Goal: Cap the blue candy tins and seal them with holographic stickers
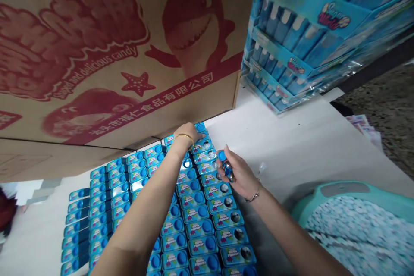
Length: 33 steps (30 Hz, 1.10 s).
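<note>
Tins (193, 199), seven o'clock: were blue, lettered white, touched with pink and green. Cap (221, 155), five o'clock: was plain blue. Carton (155, 73), eleven o'clock: was brown, printed red. Display boxes (299, 30), two o'clock: were blue, lettered white and pink. Tub (384, 194), four o'clock: was turquoise; contents (362, 228) mottled white-blue.

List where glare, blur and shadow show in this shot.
Head view: white glare washes out patches on a few blue tins and streaks the clear wrap on the display boxes; head view again: the pale pieces in the teal tub look smeared; also head view: shadow darkens the white table between tins and tub.
</note>
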Available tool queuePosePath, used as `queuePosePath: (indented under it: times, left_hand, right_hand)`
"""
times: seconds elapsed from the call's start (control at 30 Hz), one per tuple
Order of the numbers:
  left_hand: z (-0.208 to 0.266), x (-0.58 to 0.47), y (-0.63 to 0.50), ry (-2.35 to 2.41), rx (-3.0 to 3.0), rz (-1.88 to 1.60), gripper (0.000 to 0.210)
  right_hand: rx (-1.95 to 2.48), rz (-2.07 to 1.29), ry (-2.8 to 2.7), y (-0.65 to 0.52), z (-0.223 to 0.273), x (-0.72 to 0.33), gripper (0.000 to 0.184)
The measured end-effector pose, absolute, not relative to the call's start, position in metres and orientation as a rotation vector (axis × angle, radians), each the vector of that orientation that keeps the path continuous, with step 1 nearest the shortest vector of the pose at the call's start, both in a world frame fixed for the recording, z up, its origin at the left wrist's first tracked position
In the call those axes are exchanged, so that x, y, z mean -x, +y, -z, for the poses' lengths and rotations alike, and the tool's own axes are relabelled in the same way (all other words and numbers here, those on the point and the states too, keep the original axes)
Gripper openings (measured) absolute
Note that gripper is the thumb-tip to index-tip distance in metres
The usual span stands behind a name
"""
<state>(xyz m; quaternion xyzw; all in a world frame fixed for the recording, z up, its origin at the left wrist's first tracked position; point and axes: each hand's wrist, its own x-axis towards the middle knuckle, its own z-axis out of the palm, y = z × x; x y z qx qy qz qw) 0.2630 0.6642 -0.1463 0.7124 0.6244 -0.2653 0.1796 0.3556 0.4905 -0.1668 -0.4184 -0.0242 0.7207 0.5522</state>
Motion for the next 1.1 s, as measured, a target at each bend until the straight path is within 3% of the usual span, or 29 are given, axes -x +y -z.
queuePosePath:
  times: [0.13,0.33,0.47,0.63,0.83,0.97,1.1]
  left_hand:
    - [0.141,-0.259,0.644,1.791,-2.116,0.565,0.031]
    - [0.139,-0.241,0.57,1.048,-1.993,-0.168,0.013]
    - [0.144,-0.238,0.562,1.259,-1.893,-0.298,0.003]
    - [0.148,-0.246,0.604,1.714,-1.996,0.087,0.002]
    - [0.146,-0.258,0.633,1.654,-2.039,0.698,0.025]
    - [0.149,-0.261,0.643,1.601,-1.968,0.847,0.033]
    - [0.143,-0.267,0.646,1.636,-1.986,0.867,0.027]
  right_hand:
    - [1.014,-1.72,0.008,0.488,0.163,-0.351,0.05]
    - [1.108,-1.712,0.029,0.486,0.158,-0.347,0.05]
    - [1.066,-1.678,0.121,0.485,0.158,-0.347,0.039]
    - [0.918,-1.666,0.207,0.474,0.158,-0.359,0.023]
    - [1.023,-1.718,0.026,0.465,0.158,-0.365,0.038]
    - [1.099,-1.707,-0.029,0.464,0.159,-0.36,0.045]
    - [1.188,-1.633,-0.163,0.457,0.154,-0.351,0.05]
